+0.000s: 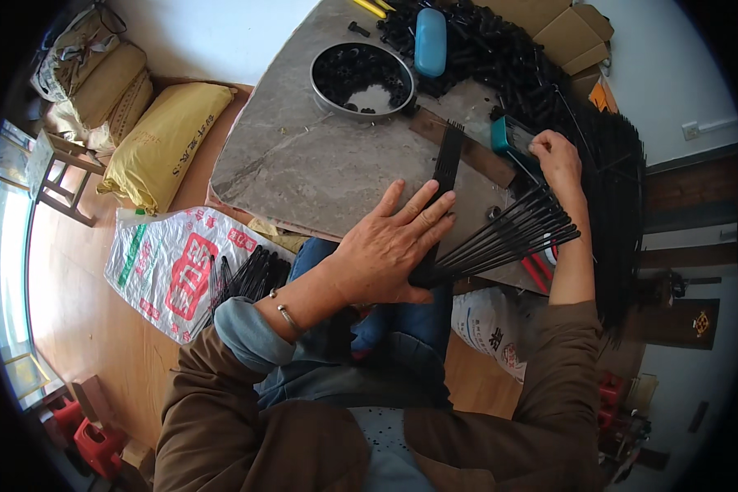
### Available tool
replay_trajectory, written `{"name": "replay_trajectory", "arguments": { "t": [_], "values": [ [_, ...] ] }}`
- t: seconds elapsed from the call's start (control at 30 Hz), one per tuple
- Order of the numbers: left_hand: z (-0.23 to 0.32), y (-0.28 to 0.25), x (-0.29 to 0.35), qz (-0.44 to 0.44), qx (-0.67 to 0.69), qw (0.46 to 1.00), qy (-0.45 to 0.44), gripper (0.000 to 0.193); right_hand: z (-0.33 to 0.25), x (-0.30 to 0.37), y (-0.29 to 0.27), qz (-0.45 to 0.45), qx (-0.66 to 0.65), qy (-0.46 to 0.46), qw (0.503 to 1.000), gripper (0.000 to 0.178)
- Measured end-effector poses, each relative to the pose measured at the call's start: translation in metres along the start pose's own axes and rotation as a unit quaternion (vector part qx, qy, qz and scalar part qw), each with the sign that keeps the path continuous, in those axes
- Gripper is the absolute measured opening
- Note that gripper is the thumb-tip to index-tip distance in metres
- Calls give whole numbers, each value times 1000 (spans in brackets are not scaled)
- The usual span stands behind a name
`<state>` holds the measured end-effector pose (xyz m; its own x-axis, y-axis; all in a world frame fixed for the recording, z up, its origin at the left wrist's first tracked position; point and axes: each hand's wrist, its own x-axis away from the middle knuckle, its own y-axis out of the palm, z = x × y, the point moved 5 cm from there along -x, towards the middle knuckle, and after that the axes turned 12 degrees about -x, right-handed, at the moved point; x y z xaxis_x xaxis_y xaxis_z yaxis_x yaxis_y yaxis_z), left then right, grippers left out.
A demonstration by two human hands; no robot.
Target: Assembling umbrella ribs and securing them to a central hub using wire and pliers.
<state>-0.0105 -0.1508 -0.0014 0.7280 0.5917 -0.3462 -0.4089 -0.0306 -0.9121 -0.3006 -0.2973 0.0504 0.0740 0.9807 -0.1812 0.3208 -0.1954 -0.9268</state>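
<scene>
My left hand [406, 234] lies across a flat row of slim black rods [448, 156] at the table's near edge, fingers extended over it and thumb below. More black rods [508, 238] fan out to the right from beneath this hand, passing in front of my right forearm. My right hand [559, 164] is at the rim of a small teal box [507, 135], thumb and fingertips pinched together. Whatever is between those fingertips is too small to make out. A flat brown bar [488, 160] lies on the table between the two hands.
A round metal bowl [362, 111] holds small black parts. Behind it are a blue case [430, 43] and a heap of black parts [500, 49]. Black rods [619, 180] are piled at the right. Left of my legs, more rods [258, 275] lie on a white printed sack [152, 266].
</scene>
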Motion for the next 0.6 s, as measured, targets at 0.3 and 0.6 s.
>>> {"name": "replay_trajectory", "arguments": {
  "t": [0.3,0.6],
  "values": [
    [0,2,0,4,-25,1000,-8,95,-25,8,-22,132,60,-169,975,8],
    [-2,3,1,9,-18,1000,-10,93,-104,24,38,-36,-66,-283,956,15]
  ]
}}
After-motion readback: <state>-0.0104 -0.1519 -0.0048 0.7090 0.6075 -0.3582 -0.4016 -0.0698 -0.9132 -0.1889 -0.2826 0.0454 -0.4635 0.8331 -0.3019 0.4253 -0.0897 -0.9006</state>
